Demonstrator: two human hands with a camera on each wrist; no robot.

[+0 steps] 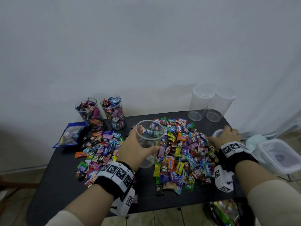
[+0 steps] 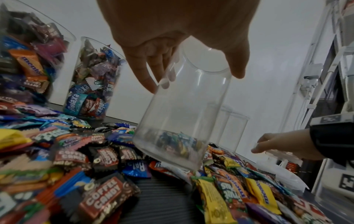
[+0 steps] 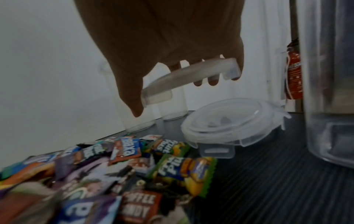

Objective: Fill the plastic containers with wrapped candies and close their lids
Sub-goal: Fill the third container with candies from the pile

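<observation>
Your left hand (image 1: 135,149) grips an empty clear container (image 1: 149,141), tilted over the candy pile (image 1: 182,154), probably for scooping. Farther right, your right hand (image 1: 228,136) pinches a translucent lid (image 3: 189,78). Two filled containers (image 1: 101,113) stand beyond.

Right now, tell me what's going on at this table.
A person is packing wrapped candies into clear containers. The left hand grips an empty container over the pile; the right hand holds a clear lid at the table's right edge. Two filled containers stand lidless at the back left, two empty ones at the back right.
</observation>
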